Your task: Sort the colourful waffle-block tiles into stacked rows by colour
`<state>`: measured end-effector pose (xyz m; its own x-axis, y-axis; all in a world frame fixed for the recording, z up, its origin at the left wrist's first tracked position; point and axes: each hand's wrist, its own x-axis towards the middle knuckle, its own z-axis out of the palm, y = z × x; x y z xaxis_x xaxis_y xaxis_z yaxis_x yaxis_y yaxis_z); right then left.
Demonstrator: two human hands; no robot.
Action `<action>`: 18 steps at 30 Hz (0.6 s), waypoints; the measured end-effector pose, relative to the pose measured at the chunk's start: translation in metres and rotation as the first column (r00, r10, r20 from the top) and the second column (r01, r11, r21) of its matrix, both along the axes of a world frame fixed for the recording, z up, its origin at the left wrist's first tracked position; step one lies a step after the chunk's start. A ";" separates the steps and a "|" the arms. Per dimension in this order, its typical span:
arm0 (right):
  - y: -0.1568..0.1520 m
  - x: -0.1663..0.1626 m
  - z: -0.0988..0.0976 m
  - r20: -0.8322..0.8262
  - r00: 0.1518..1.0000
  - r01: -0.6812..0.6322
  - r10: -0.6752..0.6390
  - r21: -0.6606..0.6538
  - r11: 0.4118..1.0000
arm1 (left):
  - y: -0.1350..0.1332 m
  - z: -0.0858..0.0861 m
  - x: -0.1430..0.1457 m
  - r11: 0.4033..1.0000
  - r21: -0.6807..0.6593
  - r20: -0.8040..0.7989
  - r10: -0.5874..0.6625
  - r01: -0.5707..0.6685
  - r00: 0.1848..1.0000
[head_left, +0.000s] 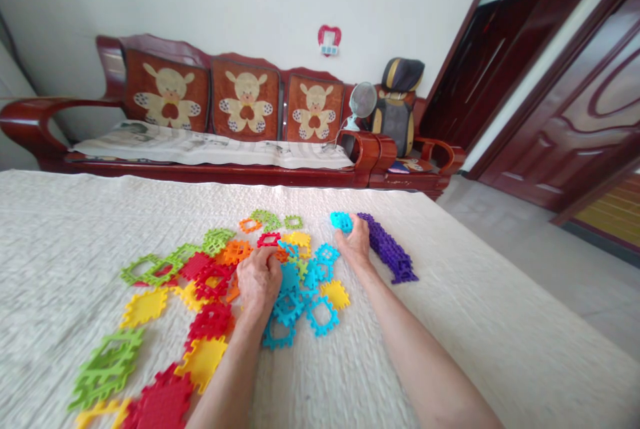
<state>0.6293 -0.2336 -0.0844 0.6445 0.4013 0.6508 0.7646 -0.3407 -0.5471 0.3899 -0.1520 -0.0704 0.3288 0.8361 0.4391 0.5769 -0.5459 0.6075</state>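
Flat plastic interlocking tiles in green, red, yellow, orange and blue lie scattered on a white textured cloth (450, 295). My left hand (259, 282) rests curled on the pile, fingers closed at a red tile (269, 239) and the blue tiles (295, 302) beside it; what it grips is hidden. My right hand (354, 242) is shut on a small stack of blue tiles (341, 221), held just left of a long purple stack of tiles (387, 250) lying on the cloth.
A dark wooden bench (225, 169) with bear-print cushions stands behind the table, with a small fan (363, 102) and a padded seat back (397, 105) at its right end. Dark wooden doors (575, 115) stand at the right, above grey floor.
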 end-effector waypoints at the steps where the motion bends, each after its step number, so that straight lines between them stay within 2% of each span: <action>1: 0.000 0.001 0.000 -0.016 1.000 0.013 -0.013 -0.013 1.000 | 0.000 0.000 0.000 1.000 0.002 0.002 -0.002 0.002 1.000; 6: 0.000 0.000 0.000 -0.093 0.994 0.047 -0.056 -0.097 0.994 | 0.000 0.000 0.000 1.000 0.005 0.002 0.000 0.000 1.000; 10: 0.001 -0.001 0.000 -0.107 0.993 0.043 -0.055 -0.107 0.993 | -0.001 0.002 0.000 1.000 0.001 0.005 0.002 -0.002 1.000; 18: -0.004 -0.009 0.005 0.037 0.999 -0.005 0.008 -0.078 0.997 | 0.001 -0.003 0.000 1.000 0.014 0.029 -0.013 0.013 1.000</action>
